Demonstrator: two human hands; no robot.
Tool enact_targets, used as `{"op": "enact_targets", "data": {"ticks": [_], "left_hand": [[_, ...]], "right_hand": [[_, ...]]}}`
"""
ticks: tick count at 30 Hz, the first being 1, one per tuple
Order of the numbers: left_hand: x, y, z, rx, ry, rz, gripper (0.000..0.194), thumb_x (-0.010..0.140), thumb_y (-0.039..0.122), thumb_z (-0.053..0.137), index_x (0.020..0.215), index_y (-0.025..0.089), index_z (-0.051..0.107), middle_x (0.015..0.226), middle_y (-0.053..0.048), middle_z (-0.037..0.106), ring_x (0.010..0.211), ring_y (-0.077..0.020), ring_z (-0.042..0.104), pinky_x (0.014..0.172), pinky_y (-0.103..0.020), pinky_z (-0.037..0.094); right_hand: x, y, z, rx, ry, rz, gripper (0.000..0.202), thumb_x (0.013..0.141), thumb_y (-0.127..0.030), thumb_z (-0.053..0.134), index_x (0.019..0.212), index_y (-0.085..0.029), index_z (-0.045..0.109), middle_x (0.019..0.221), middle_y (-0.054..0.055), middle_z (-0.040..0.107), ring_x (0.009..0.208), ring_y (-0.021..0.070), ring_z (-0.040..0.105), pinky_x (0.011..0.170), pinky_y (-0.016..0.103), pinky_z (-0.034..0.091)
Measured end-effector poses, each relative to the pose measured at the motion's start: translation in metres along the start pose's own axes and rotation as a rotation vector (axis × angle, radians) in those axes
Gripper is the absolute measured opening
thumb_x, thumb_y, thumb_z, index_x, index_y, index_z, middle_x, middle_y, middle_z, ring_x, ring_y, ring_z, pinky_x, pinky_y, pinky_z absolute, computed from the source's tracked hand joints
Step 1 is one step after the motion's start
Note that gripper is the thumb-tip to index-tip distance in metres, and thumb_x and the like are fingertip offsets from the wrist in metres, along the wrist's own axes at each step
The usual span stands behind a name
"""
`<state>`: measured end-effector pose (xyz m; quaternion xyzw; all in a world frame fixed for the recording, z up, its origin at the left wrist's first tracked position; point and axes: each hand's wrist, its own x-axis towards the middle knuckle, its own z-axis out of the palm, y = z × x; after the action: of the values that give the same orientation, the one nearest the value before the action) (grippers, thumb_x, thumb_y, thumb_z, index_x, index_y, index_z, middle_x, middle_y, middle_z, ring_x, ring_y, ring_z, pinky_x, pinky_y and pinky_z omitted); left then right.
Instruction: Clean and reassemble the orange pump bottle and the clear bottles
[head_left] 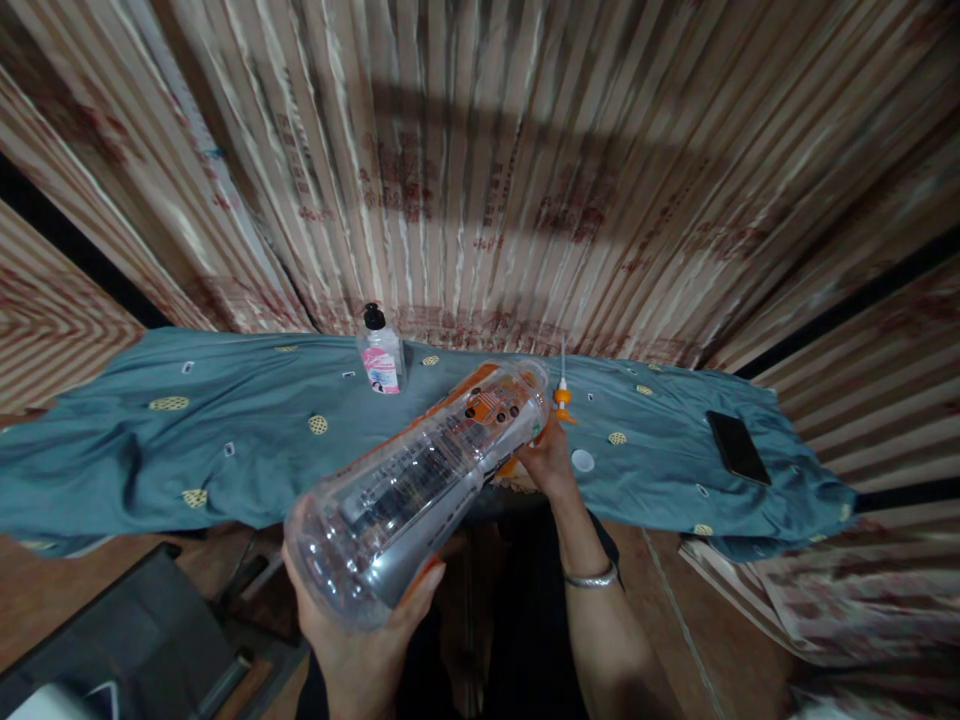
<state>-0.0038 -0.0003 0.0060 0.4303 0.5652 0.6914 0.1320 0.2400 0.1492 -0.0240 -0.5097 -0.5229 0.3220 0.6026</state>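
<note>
A large clear plastic bottle (420,480) with an orange and dark printed label is tilted across the middle, its base toward me on the left. My left hand (360,630) is wrapped round the base end, thumb along its lower side. At the far end my right hand (550,458) grips the bottle, its fingers mostly hidden behind it. Just beyond that hand, an orange pump head with a thin straw (562,397) lies on the cloth. A small white disc (583,461) rests to the right of my wrist.
A blue-green patterned cloth (262,420) covers the table. On it stands a small clear bottle (382,362) with a black pump and pink label. A dark phone (737,447) lies at right. Striped curtains (480,180) hang behind, and a dark chair (127,640) is at lower left.
</note>
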Motion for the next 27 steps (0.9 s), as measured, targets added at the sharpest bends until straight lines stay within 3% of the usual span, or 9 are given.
{"op": "enact_targets", "data": {"ticks": [6,10,18,23,27], "left_hand": [[0.003,0.006,0.003,0.022,-0.009,0.083,0.116,0.053,0.052,0.119,0.154,0.029,0.067,0.141,-0.008,0.073,0.121,-0.0291,0.079,0.105,-0.04,0.07],[0.0,0.004,0.003,0.023,-0.042,0.101,0.115,0.058,0.05,0.118,0.158,0.029,0.065,0.141,-0.008,0.073,0.117,-0.0282,0.079,0.11,-0.043,0.069],[-0.01,-0.008,-0.004,-0.009,-0.128,-0.044,0.132,0.06,0.041,0.118,0.173,0.031,0.052,0.167,-0.014,0.064,0.15,-0.039,0.071,0.13,-0.054,0.059],[-0.006,-0.007,-0.001,0.005,-0.055,0.046,0.129,0.052,0.045,0.12,0.165,0.03,0.06,0.157,-0.012,0.069,0.138,-0.0367,0.077,0.127,-0.053,0.061],[-0.006,-0.009,-0.003,0.031,-0.076,0.005,0.134,0.051,0.045,0.12,0.168,0.03,0.057,0.162,-0.014,0.067,0.148,-0.0398,0.072,0.132,-0.059,0.056]], "right_hand": [[0.0,-0.005,-0.001,0.004,0.023,0.024,0.081,0.056,-0.033,0.109,0.128,-0.026,0.074,0.135,0.015,0.089,0.143,0.0422,0.08,0.124,0.057,0.066],[-0.001,-0.005,-0.002,0.012,0.015,0.009,0.084,0.058,-0.038,0.108,0.133,-0.024,0.074,0.139,0.018,0.087,0.148,0.0442,0.076,0.126,0.059,0.064],[-0.002,-0.003,0.003,0.048,0.017,0.016,0.085,0.058,-0.041,0.109,0.133,-0.025,0.072,0.139,0.017,0.088,0.145,0.042,0.079,0.124,0.057,0.066],[-0.004,-0.002,0.005,0.048,0.034,0.012,0.084,0.062,-0.044,0.107,0.135,-0.024,0.071,0.137,0.017,0.088,0.138,0.0415,0.082,0.121,0.057,0.068],[-0.001,-0.001,-0.001,-0.015,0.009,-0.008,0.084,0.062,-0.042,0.109,0.136,-0.024,0.073,0.137,0.017,0.088,0.137,0.0407,0.082,0.122,0.056,0.067]]}}
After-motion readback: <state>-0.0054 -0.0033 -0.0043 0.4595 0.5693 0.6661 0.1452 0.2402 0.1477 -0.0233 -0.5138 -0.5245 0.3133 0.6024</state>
